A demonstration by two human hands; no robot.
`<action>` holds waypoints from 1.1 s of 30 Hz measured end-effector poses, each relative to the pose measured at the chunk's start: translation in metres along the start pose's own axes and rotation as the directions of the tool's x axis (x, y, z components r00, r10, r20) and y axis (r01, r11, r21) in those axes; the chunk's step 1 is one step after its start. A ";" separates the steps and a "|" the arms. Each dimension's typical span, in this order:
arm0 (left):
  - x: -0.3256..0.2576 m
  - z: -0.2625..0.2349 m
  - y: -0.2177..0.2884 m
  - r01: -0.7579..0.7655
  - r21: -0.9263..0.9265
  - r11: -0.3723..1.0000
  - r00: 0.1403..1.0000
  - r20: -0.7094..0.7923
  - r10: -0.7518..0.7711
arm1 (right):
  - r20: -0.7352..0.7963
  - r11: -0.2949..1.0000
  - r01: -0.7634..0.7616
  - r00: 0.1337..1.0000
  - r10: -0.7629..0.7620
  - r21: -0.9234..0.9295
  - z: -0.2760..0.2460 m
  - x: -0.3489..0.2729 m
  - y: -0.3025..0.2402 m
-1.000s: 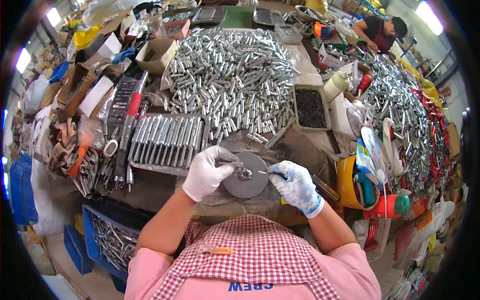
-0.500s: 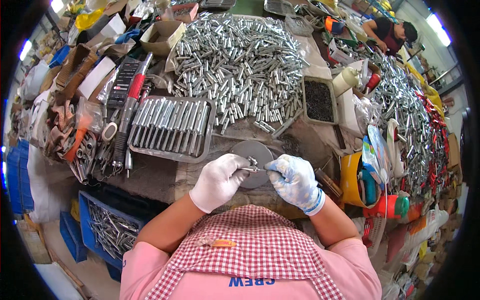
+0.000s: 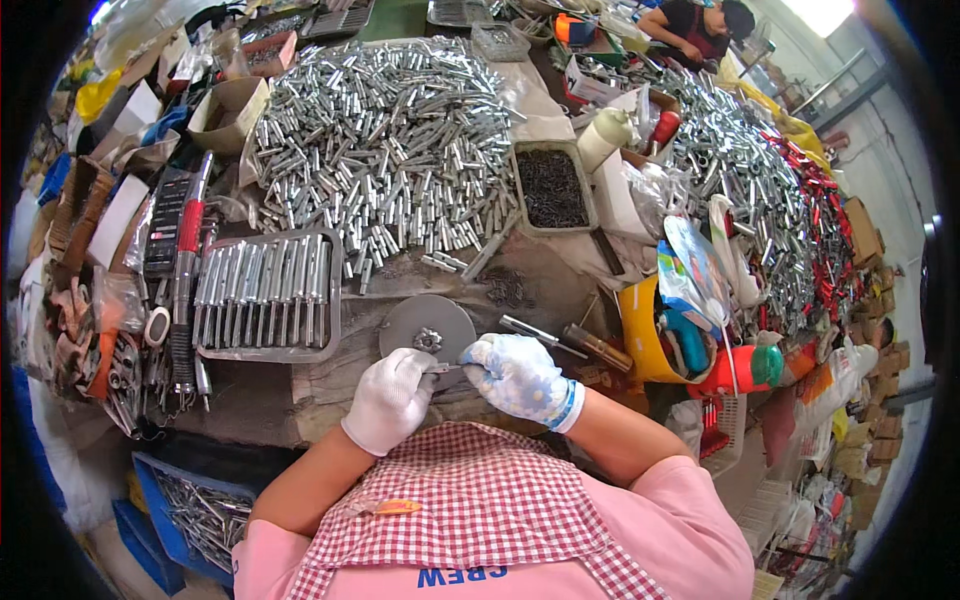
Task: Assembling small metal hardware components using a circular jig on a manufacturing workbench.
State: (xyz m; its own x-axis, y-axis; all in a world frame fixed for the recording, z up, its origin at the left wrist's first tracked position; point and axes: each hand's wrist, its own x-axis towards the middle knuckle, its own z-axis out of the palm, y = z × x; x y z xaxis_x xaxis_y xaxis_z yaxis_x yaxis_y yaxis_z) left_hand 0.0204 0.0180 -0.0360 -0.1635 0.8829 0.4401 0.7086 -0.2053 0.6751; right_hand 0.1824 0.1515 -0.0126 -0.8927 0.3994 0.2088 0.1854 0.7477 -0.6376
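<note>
My left hand [image 3: 393, 398], in a white knit glove, is closed around a small silvery metal part [image 3: 443, 370] whose end shows past the fingertips. My right hand [image 3: 522, 377], in a blue-patterned white glove, pinches close beside that end; whatever its fingers hold is hidden or too small to name. Both hands are at the near edge of a grey round disc [image 3: 403, 318] on the bench. A little cluster of shiny small parts [image 3: 428, 340] lies on the disc.
A tray [image 3: 338, 300] of silvery rods stands left of the disc. Beyond spreads a heap of metal cylinders [image 3: 380, 140]. To the right are a box of black pins [image 3: 553, 188], loose rods [image 3: 597, 347] and a yellow container [image 3: 642, 335]. Another person [image 3: 690, 30] works at far right.
My view has swung to the right, so the bench appears farther left. Both hands have drawn nearer to me, bringing the metal part from over the disc to its near edge.
</note>
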 end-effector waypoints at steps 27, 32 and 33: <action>-0.031 0.022 -0.017 0.111 0.249 0.962 0.982 -0.177 -0.068 | -0.116 0.991 0.044 0.993 -0.029 0.129 -0.016 0.017 0.016; -0.025 0.022 -0.013 0.128 0.201 0.971 0.983 -0.158 -0.097 | -0.015 0.966 0.085 0.996 -0.084 0.243 0.033 -0.009 0.022; -0.025 0.020 -0.012 0.144 0.187 0.972 0.982 -0.145 -0.117 | -0.041 0.967 0.060 0.998 -0.052 0.246 0.039 -0.010 0.024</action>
State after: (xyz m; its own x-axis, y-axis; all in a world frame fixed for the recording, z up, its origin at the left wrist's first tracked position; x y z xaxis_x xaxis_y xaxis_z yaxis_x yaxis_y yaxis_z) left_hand 0.0299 0.0073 -0.0668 -0.3434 0.8301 0.4393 0.7936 0.0063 0.6084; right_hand 0.1798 0.1444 -0.0593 -0.8834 0.3817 0.2719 0.0244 0.6169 -0.7867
